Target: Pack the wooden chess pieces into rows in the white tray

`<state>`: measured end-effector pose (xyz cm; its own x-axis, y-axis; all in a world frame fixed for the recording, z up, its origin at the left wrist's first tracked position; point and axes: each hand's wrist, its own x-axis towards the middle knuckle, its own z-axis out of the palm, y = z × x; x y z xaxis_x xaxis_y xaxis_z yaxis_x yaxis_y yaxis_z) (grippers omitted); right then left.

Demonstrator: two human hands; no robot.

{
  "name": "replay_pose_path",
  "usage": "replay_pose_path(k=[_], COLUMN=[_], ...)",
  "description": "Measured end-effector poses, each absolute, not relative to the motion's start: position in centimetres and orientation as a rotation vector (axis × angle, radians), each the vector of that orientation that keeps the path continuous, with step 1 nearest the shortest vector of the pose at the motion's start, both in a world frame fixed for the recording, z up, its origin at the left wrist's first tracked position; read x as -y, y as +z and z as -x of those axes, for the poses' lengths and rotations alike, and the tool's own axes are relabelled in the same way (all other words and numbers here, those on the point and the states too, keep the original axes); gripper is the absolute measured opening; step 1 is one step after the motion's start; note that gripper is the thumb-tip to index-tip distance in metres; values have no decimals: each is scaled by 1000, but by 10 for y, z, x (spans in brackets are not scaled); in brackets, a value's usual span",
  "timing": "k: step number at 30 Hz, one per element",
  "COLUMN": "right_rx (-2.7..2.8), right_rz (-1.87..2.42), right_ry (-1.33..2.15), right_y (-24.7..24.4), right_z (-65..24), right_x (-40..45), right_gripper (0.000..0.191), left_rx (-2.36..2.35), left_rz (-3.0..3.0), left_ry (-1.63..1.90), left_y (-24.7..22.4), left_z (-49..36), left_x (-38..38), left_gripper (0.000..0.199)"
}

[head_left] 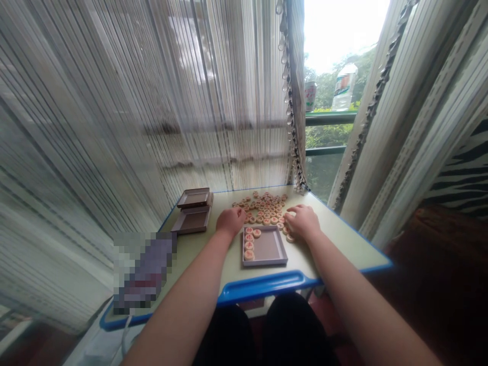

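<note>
Many round wooden Chinese chess pieces (267,220) lie in a loose pile on the pale table, red marks showing on several. My left hand (230,219) is at the pile's left edge, fingers curled together; whatever they may hold is hidden. At the right edge, my right hand (304,219) rests low with its fingers apart, beside or touching a few pieces. Between my forearms sits a shallow open box (267,263). Several pieces form a column along its left wall, and one more piece (256,233) lies beside the top of that column.
Two more shallow box parts, one tray (192,221) and another (194,197) behind it, lie at the back left. A blurred-out flat object (147,269) is at the left. The table has a raised blue rim (263,285). Curtains hang behind; a bottle (344,87) and can (310,96) stand by the window.
</note>
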<state>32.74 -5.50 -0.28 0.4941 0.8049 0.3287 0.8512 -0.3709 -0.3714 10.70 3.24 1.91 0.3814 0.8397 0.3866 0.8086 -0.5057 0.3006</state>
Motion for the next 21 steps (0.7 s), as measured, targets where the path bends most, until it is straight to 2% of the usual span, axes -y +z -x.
replay_pose_path(k=[3, 8, 14, 21], right_rx=[1258, 1292, 1346, 1432], right_rz=[2331, 2254, 2192, 2158], right_ry=[-1, 147, 123, 66], right_y=[-5, -10, -10, -12], right_z=[-335, -342, -338, -335], right_x=[54, 53, 53, 53], right_gripper=[41, 37, 42, 29], left_rx=[-1493, -1427, -1298, -1313], left_rz=[-2447, -2394, -2482, -2499], left_ry=[865, 967, 774, 669], left_y=[20, 20, 14, 12], left_z=[-107, -107, -108, -110], left_x=[-32, -31, -36, -33], left_gripper=[39, 45, 41, 37])
